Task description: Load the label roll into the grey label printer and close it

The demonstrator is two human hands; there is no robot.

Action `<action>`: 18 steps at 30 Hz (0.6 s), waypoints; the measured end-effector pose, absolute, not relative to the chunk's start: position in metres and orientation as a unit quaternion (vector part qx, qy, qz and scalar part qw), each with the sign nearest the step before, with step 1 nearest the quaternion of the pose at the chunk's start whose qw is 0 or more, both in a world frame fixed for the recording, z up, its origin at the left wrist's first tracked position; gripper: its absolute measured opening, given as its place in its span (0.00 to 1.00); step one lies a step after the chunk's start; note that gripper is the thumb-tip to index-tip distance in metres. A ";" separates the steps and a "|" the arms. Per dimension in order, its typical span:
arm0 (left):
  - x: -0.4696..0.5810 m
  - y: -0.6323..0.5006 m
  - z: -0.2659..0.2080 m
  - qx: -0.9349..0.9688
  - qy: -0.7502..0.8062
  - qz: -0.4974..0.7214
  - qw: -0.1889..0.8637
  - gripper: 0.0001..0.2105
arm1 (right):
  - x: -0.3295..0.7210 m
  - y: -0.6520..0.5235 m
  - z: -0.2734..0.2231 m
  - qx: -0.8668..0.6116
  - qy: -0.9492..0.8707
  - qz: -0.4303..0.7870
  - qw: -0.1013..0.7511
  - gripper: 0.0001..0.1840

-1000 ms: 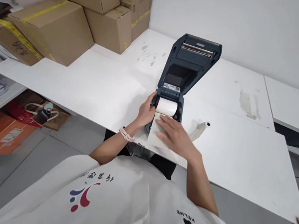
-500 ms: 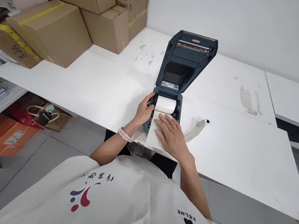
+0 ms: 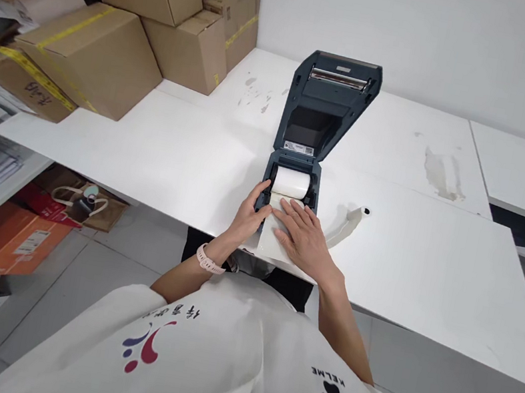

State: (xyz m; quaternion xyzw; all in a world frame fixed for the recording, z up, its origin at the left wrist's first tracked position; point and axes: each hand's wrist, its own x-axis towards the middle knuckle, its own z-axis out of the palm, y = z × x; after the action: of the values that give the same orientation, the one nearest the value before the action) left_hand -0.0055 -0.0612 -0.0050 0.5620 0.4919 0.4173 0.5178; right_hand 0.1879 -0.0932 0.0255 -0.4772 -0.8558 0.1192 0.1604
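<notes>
Dark blue-grey plastic label printer [image 3: 312, 127], one only, stands at the middle of the frame on a white flat-topped desk [image 3: 405, 276], its single hinged lid [image 3: 334, 94] raised towards the upper centre. One thick white paper roll [image 3: 291, 183] sits in the base, and one pale cream paper strip [image 3: 271, 239] runs from just below it down to the desk's front edge.

Two bare hands work here. The left hand [image 3: 248, 218] is at the base's left side, fingers bent along it and thumb at the strip's left margin; whether it grips or only rests, I cannot tell. The right hand [image 3: 303, 237] lies flat on the strip, fingers stretched out and unclenched.

Right of the printer, near but apart, is one small white roll with a dark hollow end [image 3: 357, 214], trailing one loose tail towards the right hand. At least seven brown cardboard boxes [image 3: 184, 50] with yellow tape are stacked at upper left. Wide room lies between them and the printer, and wider room runs to the desk's right end; at the front, the edge passes close under the wrists.
</notes>
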 end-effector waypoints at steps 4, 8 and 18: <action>-0.001 -0.060 0.001 0.553 0.512 0.421 0.504 0.29 | 0.188 -0.093 0.026 -0.477 -0.855 0.120 0.162 0.26; 0.004 -0.060 0.005 0.531 0.528 0.427 0.507 0.29 | 0.187 -0.092 0.024 -0.479 -0.852 0.124 0.172 0.26; -0.004 -0.078 0.003 0.503 0.503 0.415 0.567 0.39 | 0.215 -0.051 0.054 -0.495 -0.748 0.224 0.380 0.32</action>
State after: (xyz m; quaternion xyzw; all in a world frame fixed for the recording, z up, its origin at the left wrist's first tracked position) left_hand -0.0043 -0.0782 0.0032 0.5033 0.5026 0.4155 0.5670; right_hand 0.2148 -0.0507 0.0541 -0.4952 -0.7485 0.2241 0.3798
